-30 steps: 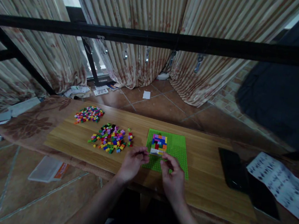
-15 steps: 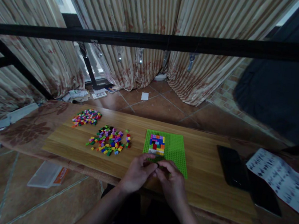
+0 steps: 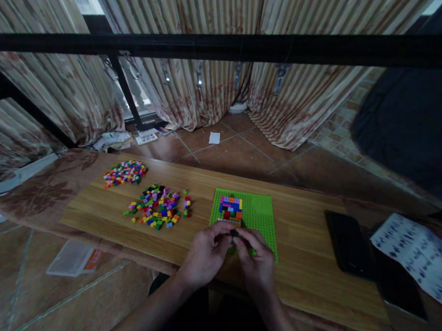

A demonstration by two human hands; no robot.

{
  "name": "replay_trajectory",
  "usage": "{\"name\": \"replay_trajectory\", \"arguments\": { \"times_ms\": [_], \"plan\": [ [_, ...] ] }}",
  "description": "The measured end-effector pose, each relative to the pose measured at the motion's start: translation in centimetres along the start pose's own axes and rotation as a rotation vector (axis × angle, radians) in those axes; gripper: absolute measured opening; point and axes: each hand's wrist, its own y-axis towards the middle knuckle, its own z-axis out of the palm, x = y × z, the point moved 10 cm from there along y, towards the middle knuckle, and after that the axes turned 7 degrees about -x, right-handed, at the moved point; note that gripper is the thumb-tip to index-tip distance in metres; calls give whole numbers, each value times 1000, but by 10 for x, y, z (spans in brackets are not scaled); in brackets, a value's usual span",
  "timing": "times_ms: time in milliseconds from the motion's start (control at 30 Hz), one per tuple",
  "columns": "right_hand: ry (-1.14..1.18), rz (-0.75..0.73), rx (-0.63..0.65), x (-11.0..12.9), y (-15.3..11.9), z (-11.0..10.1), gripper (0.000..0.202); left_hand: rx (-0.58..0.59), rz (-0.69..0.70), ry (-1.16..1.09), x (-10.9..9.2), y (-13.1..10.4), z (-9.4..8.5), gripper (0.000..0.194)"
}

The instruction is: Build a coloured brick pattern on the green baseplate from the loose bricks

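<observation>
My left hand [image 3: 206, 249] and my right hand [image 3: 256, 258] meet over the near edge of the green baseplate [image 3: 260, 214]. Their fingertips are closed around a small dark piece [image 3: 234, 233], probably a brick, partly hidden by the fingers. Just beyond them, a block of multicoloured bricks [image 3: 230, 207] is built on the plate's left part; the hands cover its near edge. To the left lie two piles of loose bricks, a nearer one [image 3: 160, 206] and a farther one with smaller-looking pieces [image 3: 126, 172].
The wooden board [image 3: 299, 252] carries everything. At its right lie a black phone-like slab [image 3: 347, 243], another dark flat object [image 3: 402, 290] and a printed sheet [image 3: 423, 257]. A clear plastic box [image 3: 70, 258] is on the floor at left. A black bar [image 3: 220, 46] crosses beyond the board.
Both hands have moved slightly up in the picture, with the fingertips closer together, and the dark piece shows more clearly. The camera view has shifted a little.
</observation>
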Motion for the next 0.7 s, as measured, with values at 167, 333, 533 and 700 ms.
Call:
{"name": "replay_trajectory", "arguments": {
  "times_ms": [167,333,533,700],
  "plan": [
    [-52,-29,-2,3,-1,0,20,-19,11,40,5,2,-1,22],
    [-110,-48,-16,7,-1,2,22,-65,111,221,-2,1,-3,28],
    [-120,-10,-5,8,-1,3,22,-76,286,553,-9,-5,2,34],
    [-152,-6,30,11,0,3,23,-85,355,610,-14,-6,3,26]
  ]
}}
